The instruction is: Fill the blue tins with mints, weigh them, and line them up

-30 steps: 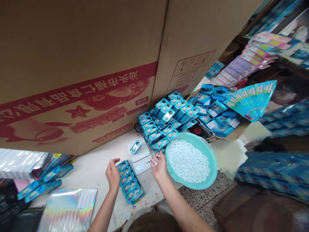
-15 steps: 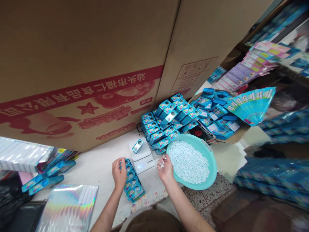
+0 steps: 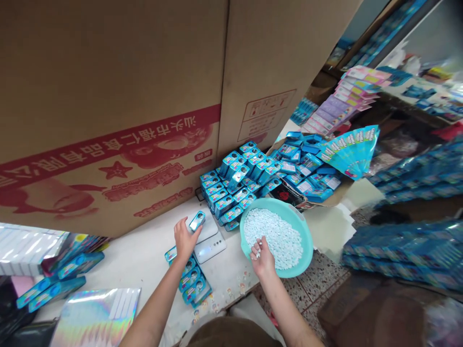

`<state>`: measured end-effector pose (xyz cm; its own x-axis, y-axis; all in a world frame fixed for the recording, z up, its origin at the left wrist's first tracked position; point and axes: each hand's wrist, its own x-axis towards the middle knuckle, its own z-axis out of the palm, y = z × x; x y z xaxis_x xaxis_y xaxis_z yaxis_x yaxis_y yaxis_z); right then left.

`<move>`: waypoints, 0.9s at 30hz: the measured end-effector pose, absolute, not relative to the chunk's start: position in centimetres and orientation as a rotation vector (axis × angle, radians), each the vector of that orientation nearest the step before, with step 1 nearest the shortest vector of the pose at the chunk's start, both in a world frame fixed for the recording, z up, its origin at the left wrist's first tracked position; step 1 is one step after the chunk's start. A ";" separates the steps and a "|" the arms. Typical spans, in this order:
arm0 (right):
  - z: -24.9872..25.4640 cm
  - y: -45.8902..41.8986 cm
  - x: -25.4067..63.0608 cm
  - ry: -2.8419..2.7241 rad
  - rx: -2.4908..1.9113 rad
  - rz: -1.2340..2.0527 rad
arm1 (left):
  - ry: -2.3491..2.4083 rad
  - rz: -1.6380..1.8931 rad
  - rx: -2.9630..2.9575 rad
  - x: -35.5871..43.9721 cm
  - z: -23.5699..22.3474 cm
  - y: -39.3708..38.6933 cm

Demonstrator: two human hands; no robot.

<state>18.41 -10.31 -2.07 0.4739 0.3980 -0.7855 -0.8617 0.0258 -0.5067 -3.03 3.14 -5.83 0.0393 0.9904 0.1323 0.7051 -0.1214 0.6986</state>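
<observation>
1. Stockroom setting: a white bench (image 3: 144, 250) stands against large cardboard cartons (image 3: 108, 111) with red print, and stock is crowded on every side.
2. A small blue tin (image 3: 197, 220) sits on the white scale (image 3: 208, 236), near the middle of the bench. The left hand (image 3: 184, 238) has its fingers closed around the tin's near end, apparently steadying it on the platform where the weight can be read.
3. The right hand (image 3: 262, 255) is down in the teal basin (image 3: 304, 231), fingers curled narrowly over a few of the pale blue tablets (image 3: 278, 236). How many are held cannot be made out.
4. The basin overhangs the bench edge on the right, close beside the scale, which keeps the tablets within short reach of the tin.
5. A row of similar tins (image 3: 191, 279) lies just below the left wrist; whether these are filled cannot be told.
6. Behind the scale a stacked pile of tins (image 3: 235, 183) leans against the cartons, with looser ones spilling rightward.
7. A fan of blue cards (image 3: 350, 149) and pastel packets (image 3: 350, 91) lie beyond. A holographic sheet (image 3: 97, 313) is cut off at the lower edge.
8. The scale's display is too small to read; the right side of the view is blurred.
</observation>
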 end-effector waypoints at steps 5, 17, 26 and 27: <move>-2.4 -10.7 19.6 0.455 -1.186 1.005 | 1.767 0.734 1.900 -2.4 -6.9 4.0; -3.1 -12.4 22.6 0.495 -1.225 1.035 | 1.845 0.270 2.103 -1.9 -6.7 4.6; -3.3 -13.9 23.9 0.475 -1.220 1.043 | 1.913 0.268 2.099 -1.5 -6.4 4.4; -3.3 -14.0 24.0 0.466 -1.228 1.046 | 1.910 0.273 2.105 -1.5 -6.3 4.4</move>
<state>24.01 -14.03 -3.35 0.4846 0.3943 -0.7808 -0.8443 -0.0226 -0.5354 -1.48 4.37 -6.33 0.1057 0.9931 -0.0509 0.9391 -0.0828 0.3335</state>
